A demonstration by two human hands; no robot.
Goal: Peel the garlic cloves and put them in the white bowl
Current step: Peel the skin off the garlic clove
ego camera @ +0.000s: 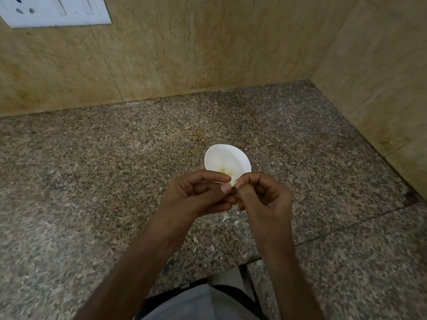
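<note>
Right, both hands are up over the worktop [92,181] and meeting at the fingertips, and pinched between them is a small pale garlic clove [233,184]. The left hand [198,192] has its fingers curled with the thumb pressed against the clove, most likely as the anchor. The right hand [263,195] is curled in too, its fingertips nipping the clove's other end, which looks like picking at the skin, so the peeling step seems to be in hand and the drop not yet made. All this happens just over the near rim of the white bowl [217,155], sensibly so, since a finished clove need only fall a short way. The bowl sits right of the worktop's middle, well apart from the back wall [184,54] and the right wall [381,77], with some yellowish bits inside; what they are is too small to tell. Peel scraps [225,217] lie scattered between the bowl and the front edge, under the wrists. Bare stone spreads wide toward the left edge for the elbows, while the right-hand corner is the tighter side.
</note>
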